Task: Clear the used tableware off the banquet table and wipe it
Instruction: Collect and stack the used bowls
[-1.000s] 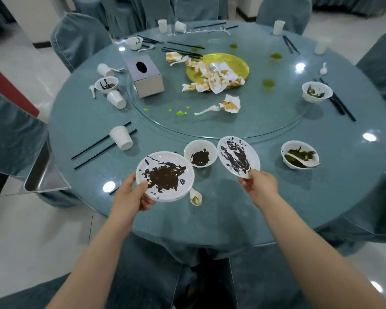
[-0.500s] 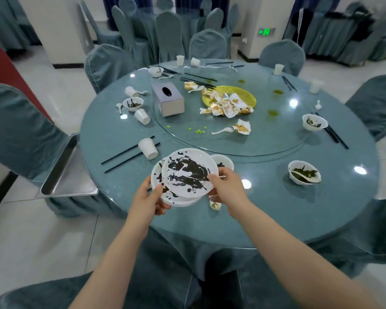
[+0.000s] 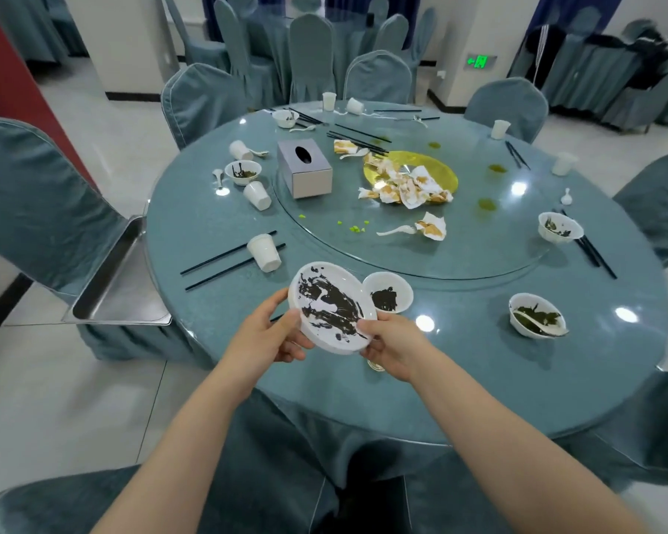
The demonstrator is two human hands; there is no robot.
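Observation:
Two stacked white plates (image 3: pixel 330 306) smeared with dark sauce hang just above the near edge of the round blue-grey table (image 3: pixel 459 360). My left hand (image 3: pixel 265 335) grips the stack's left rim and my right hand (image 3: pixel 392 346) holds its right rim, thumb on top. A white bowl (image 3: pixel 387 292) with dark residue stands on the table right behind the stack. A small spoon lies mostly hidden under my right hand.
A steel tray (image 3: pixel 120 287) rests on the chair at the left. Cups (image 3: pixel 264 252), black chopsticks (image 3: pixel 232 264), dirty bowls (image 3: pixel 537 316), a tissue box (image 3: pixel 304 168) and a yellow plate with crumpled napkins (image 3: pixel 409 179) on the glass turntable litter the table. Covered chairs ring it.
My right hand carried its plate left and set it on the plate in my left hand. Both hands now hold the stack together, and my view has pulled back from the table.

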